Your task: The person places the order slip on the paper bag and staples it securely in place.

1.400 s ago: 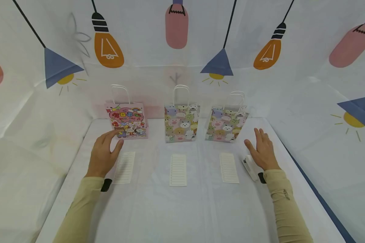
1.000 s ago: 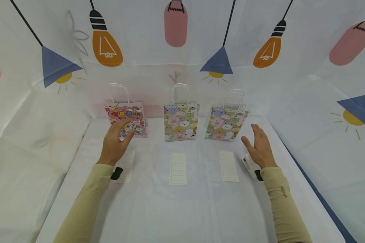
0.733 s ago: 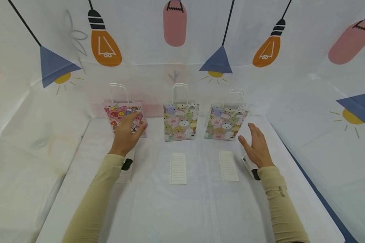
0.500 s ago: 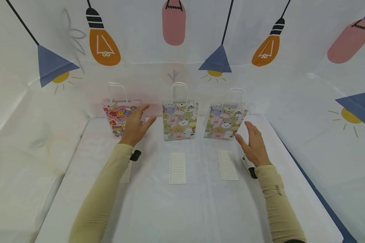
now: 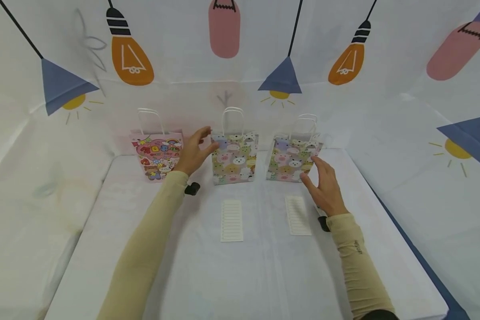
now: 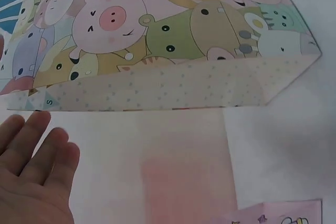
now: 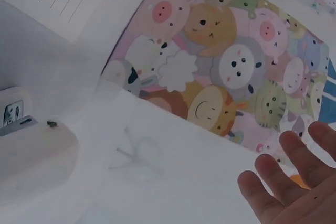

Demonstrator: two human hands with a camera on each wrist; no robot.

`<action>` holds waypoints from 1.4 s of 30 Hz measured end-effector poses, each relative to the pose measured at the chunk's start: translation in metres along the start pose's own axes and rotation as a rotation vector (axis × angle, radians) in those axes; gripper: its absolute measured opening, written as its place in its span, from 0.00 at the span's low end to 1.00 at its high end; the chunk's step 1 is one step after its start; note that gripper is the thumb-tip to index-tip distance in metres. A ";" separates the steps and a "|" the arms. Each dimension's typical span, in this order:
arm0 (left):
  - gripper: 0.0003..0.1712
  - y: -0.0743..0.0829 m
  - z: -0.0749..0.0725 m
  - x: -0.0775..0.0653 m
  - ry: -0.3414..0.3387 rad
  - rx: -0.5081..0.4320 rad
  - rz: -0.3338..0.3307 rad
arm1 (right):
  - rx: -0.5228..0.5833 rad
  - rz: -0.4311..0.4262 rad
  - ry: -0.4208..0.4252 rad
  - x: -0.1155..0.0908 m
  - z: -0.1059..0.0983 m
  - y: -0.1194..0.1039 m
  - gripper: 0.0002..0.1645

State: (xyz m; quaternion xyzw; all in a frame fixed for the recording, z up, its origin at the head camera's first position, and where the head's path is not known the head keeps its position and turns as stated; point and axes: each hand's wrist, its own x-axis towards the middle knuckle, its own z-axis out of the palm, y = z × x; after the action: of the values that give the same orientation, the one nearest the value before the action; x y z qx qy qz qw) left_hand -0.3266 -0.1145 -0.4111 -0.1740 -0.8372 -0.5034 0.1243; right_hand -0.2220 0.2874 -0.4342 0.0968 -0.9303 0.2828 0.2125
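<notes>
Three small paper gift bags with white twisted handles stand in a row: a pink cartoon bag (image 5: 160, 155) at left, an animal-print bag (image 5: 235, 160) in the middle and a matching animal-print bag (image 5: 292, 160) at right. My left hand (image 5: 193, 153), fingers spread and holding nothing, reaches past the pink bag; its fingertips lie right at the middle bag's left edge. In the left wrist view that bag's folded side faces the hand (image 6: 37, 177). My right hand (image 5: 325, 189) is at the right bag's lower right edge, fingers loosely extended, as the right wrist view also shows.
Ruled paper slips lie on the white table: one slip (image 5: 232, 221) before the middle bag, another slip (image 5: 298, 215) before the right bag. A white stapler (image 7: 37, 156) lies beside my right hand, mostly hidden in the head view. A printed cloth wall (image 5: 184, 58) rises behind the bags.
My left hand has moved right and away from me, from before the pink bag to the middle bag's left edge, its arm now covering the left slip. My right hand has shifted left towards the right bag.
</notes>
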 end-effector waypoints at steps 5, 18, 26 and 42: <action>0.41 -0.001 0.004 0.006 -0.060 -0.047 -0.062 | 0.007 -0.002 -0.016 0.003 0.006 -0.013 0.41; 0.24 -0.002 0.008 0.008 -0.070 -0.035 -0.078 | 0.051 -0.121 -0.117 0.008 0.040 -0.048 0.36; 0.23 -0.007 0.008 0.005 -0.079 -0.036 -0.068 | 0.031 -0.163 -0.215 0.006 0.072 -0.063 0.34; 0.22 -0.010 0.005 -0.001 -0.097 -0.045 -0.117 | 0.087 -0.115 -0.466 -0.001 0.118 -0.085 0.26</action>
State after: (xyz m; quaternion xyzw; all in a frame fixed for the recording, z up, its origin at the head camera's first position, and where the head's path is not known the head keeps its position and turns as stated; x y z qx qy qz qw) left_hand -0.3299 -0.1148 -0.4215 -0.1516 -0.8395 -0.5194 0.0498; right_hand -0.2354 0.1501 -0.4822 0.2215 -0.9341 0.2802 0.0038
